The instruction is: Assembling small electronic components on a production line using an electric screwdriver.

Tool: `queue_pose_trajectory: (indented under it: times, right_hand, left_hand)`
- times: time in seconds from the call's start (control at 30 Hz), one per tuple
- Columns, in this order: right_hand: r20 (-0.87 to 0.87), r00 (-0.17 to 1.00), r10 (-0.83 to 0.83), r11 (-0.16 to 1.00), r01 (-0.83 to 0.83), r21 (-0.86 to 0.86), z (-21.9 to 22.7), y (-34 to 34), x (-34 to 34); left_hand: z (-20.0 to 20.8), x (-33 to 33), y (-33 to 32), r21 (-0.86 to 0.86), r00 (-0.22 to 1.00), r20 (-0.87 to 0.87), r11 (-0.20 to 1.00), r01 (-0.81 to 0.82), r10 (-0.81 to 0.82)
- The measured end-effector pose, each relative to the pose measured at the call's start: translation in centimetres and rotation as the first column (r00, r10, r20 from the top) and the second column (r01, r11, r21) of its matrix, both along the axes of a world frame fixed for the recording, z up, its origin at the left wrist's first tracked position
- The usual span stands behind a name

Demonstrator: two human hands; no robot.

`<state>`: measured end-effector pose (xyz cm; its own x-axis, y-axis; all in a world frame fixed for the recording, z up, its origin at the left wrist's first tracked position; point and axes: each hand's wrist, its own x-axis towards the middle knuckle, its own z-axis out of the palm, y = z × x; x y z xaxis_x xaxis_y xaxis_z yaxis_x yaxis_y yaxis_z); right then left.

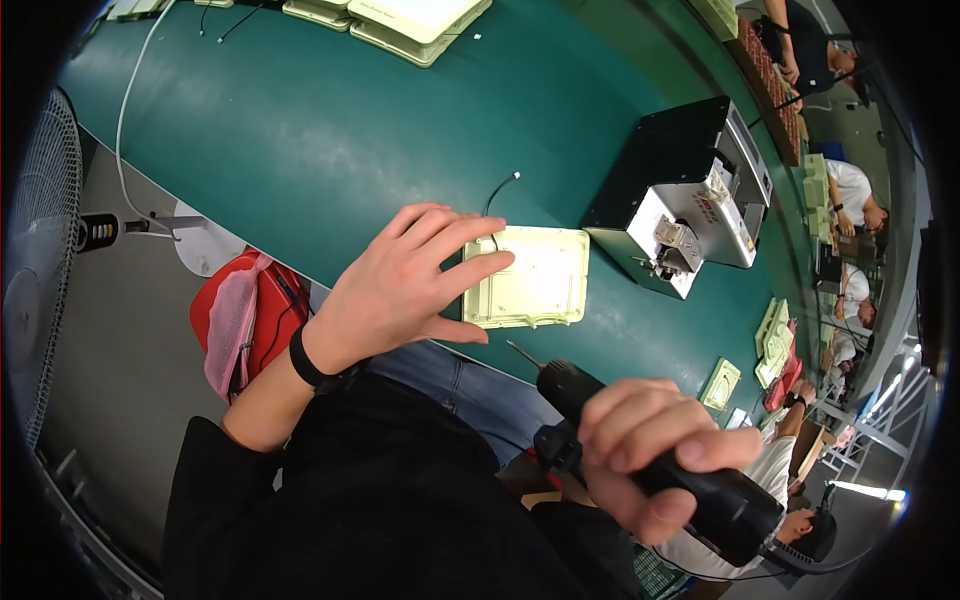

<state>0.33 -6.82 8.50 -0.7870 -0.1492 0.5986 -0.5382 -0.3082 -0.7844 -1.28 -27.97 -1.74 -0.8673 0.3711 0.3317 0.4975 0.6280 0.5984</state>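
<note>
Now, in the head view, a shallow pale-yellow shell [550, 280] is lying on the green tabletop [350, 130], near its edge and right in front of the person. Its raised rim is facing up, and glare is washing out part of the inside, so small parts in it are hard to tell. The left hand [400, 275] is reaching over the shell's left side, its fingers spreading apart, with fingertips resting on the shell and the thumb standing by the lower left corner. A black cable [503, 187] with a white plug is curving out beyond the shell's upper left part, partly passing behind those fingers. The right hand [650, 445] is gripping a black power screwdriver [735, 515], fingers wrapping around its body; the thin bit is pointing toward the shell, apart from it in the picture. Just beyond the shell's right side, a black and silver box-shaped machine [650, 180] is standing. More pale shells [400, 45] are lying piled at the far edge, and another stack [773, 340] is sitting at the right. Below the tabletop, at the left, a red bag [272, 325] is showing pink mesh [237, 320] over its side; its contents are staying hidden
</note>
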Motion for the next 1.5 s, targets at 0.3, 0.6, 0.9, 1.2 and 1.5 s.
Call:
queue_pose_trajectory:
  times: [0.3,0.6,0.9,1.2,1.5]
  right_hand:
    - [0.024,0.998,0.054,0.997,-0.056,0.057,-0.5,-0.9,-0.6]
    - [0.065,0.997,0.031,0.993,-0.038,0.114,-1.5,-2.0,-0.8]
    - [0.102,0.994,-0.050,0.993,0.039,0.115,-1.8,-2.1,0.0]
    - [0.121,0.992,-0.027,0.974,0.054,-0.220,1.3,3.7,3.4]
    - [0.201,0.974,-0.103,0.957,0.152,-0.247,0.3,7.8,6.0]
  left_hand:
    - [-0.3,0.2,-0.1,0.014,1.000,0.020,1.000,0.000,0.000]
    - [-0.4,0.0,-0.3,0.003,1.000,0.016,1.000,0.007,-0.007]
    - [0.7,0.1,-0.2,-0.075,0.995,-0.026,0.992,0.096,-0.098]
    - [4.4,-0.1,-1.2,-0.417,0.995,-0.086,0.909,0.006,-0.046]
    - [2.3,-14.5,-1.5,-0.649,0.846,-0.523,0.592,-0.477,0.108]
